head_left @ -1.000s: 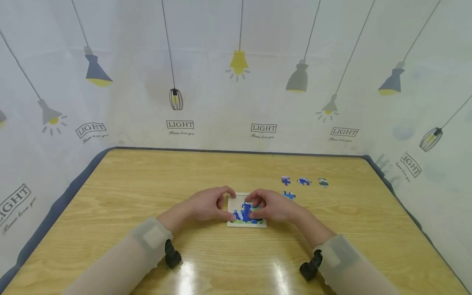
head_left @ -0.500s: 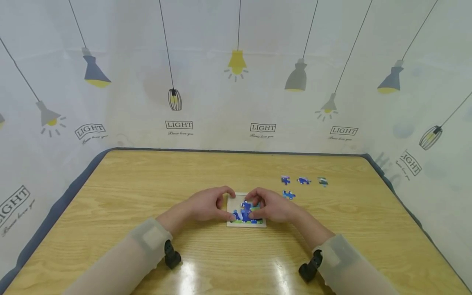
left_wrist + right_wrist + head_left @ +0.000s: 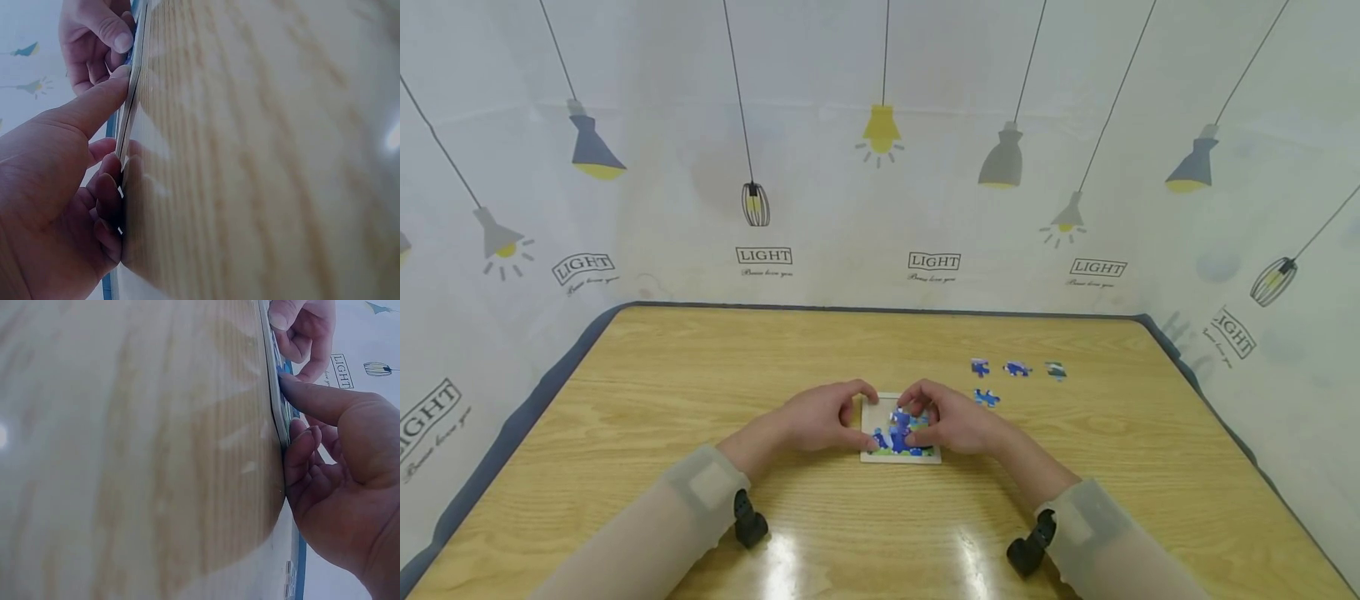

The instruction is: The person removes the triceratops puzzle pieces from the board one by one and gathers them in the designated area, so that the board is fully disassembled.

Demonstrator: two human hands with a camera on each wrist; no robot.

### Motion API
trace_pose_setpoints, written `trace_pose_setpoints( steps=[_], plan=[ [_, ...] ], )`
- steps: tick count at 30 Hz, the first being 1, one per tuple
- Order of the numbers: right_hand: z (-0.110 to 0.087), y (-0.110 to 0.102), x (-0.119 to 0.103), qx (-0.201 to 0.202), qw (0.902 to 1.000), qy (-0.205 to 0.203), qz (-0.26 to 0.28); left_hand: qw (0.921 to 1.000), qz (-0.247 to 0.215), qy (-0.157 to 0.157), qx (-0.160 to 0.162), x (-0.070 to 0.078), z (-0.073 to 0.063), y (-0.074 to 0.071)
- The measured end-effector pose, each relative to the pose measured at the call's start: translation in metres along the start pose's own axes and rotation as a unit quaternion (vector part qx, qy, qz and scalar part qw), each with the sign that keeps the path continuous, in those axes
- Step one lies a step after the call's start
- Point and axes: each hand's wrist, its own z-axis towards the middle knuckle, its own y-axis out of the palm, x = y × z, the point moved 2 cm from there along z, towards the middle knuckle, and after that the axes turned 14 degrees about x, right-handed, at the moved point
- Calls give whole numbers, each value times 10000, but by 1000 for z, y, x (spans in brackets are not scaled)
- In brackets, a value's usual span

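Your left hand (image 3: pixel 820 414) grips the left side of the puzzle board (image 3: pixel 878 415), flat on the table (image 3: pixel 737 350); your right hand (image 3: pixel 964 419) curls over its blue pieces (image 3: pixel 898 439), thumb touching, pinch impossible to tell. Four loose pieces (image 3: pixel 1017 368) lie beyond.

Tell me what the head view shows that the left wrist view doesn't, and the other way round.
Only the head view: four loose puzzle pieces on the table beyond the right hand, and both sleeves.

Only the left wrist view: the left hand from the palm side, with its curled lower fingers, and the puzzle board seen edge-on.

Both: the two hands at the puzzle board, the table, and the wall covering with its lamp prints.
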Motion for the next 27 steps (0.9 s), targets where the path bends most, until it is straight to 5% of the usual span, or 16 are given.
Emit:
trace_pose_setpoints(
  steps=[27],
  plan=[
    [-1,4,-4,357,9986,-163,360,10000,48,12,10,-1,0,0]
  ],
)
